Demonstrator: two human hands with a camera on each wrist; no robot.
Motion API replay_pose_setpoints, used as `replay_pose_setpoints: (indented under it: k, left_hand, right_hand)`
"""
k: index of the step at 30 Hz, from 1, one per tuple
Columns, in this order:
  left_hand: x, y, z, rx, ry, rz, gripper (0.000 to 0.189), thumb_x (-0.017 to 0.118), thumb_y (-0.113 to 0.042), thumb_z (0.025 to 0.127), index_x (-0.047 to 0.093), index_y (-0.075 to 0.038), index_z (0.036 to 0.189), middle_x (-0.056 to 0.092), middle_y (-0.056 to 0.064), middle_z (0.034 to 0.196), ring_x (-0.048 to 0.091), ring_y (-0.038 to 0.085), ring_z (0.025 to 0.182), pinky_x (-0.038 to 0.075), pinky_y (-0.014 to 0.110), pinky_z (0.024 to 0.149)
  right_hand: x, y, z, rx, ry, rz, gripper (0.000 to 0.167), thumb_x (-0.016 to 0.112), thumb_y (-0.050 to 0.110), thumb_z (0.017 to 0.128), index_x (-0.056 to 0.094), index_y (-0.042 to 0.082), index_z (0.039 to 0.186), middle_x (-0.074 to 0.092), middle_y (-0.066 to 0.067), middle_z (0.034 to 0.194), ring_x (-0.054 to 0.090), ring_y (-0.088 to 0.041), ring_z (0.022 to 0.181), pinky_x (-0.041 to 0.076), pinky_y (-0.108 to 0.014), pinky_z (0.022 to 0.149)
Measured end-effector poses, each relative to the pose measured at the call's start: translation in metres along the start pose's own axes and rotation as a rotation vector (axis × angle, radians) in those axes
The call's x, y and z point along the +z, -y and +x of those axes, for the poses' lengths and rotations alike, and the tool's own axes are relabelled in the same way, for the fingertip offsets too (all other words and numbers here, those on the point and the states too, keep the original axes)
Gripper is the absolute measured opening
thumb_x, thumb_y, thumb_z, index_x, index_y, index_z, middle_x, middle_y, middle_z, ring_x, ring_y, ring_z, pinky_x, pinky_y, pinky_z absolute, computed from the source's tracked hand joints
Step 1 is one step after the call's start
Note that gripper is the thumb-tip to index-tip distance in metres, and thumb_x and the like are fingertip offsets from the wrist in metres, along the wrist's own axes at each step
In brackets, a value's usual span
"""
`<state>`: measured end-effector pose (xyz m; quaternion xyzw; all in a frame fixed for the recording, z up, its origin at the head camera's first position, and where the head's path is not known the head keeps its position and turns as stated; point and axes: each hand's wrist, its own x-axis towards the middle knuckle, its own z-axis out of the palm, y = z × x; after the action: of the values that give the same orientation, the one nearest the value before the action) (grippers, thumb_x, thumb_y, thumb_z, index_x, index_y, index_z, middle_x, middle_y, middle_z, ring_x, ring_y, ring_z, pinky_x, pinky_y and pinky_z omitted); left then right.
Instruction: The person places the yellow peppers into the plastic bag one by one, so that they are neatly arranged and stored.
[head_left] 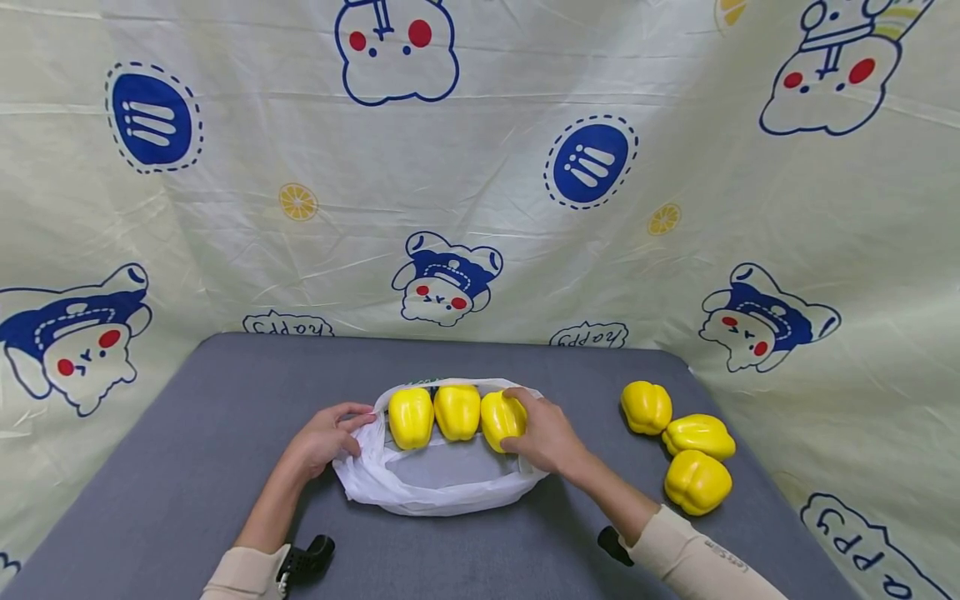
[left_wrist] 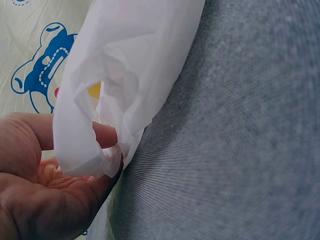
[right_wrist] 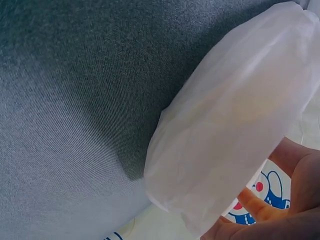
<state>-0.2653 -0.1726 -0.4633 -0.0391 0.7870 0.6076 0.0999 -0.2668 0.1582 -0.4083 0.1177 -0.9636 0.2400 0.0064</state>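
Observation:
A white plastic bag (head_left: 420, 497) lies with its mouth spread on the grey table. Inside it, along the far side, sit a yellow bell pepper (head_left: 411, 418), a second pepper (head_left: 457, 412) beside it and a third pepper (head_left: 501, 420) at the right. My left hand (head_left: 324, 439) pinches the bag's left rim; the left wrist view shows the thin plastic (left_wrist: 80, 145) between thumb and fingers. My right hand (head_left: 551, 433) grips the rightmost pepper inside the bag mouth. In the right wrist view the bag wall (right_wrist: 225, 125) hides that pepper, and only some fingers (right_wrist: 260, 205) show.
Three more yellow bell peppers lie together at the table's right: an upper one (head_left: 647, 407), a middle one lying sideways (head_left: 699, 437) and a lower one (head_left: 697, 482). The grey table (head_left: 225, 417) ends at a patterned curtain (head_left: 510, 250) behind.

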Motion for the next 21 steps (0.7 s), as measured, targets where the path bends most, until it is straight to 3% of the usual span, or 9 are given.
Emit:
replay_pose_setpoints:
  k: [10,21]
  left_hand:
    - [0.0001,0.0002,0.0005,0.002,0.000,-0.005,0.065,0.058,0.021,0.074,0.055,0.005,0.137,0.060,0.025,0.140,0.044,0.042,0.143,0.049,0.027,0.077]
    - [-0.0004,-0.0005,0.0001,-0.005,0.000,0.011,0.065,0.060,0.020,0.075,0.054,0.004,0.138,0.060,0.024,0.141,0.044,0.042,0.143,0.050,0.026,0.079]
  right_hand:
    - [0.0078,-0.0025,-0.0005,0.000,-0.039,0.030,0.072,0.085,0.019,0.077,0.054,0.010,0.141,0.063,-0.020,0.123,0.060,-0.030,0.103,0.052,-0.049,0.085]
    - [0.0103,-0.0025,0.0006,0.010,-0.039,0.020,0.072,0.085,0.019,0.077,0.053,0.011,0.141,0.061,-0.021,0.123,0.060,-0.030,0.102,0.052,-0.049,0.086]
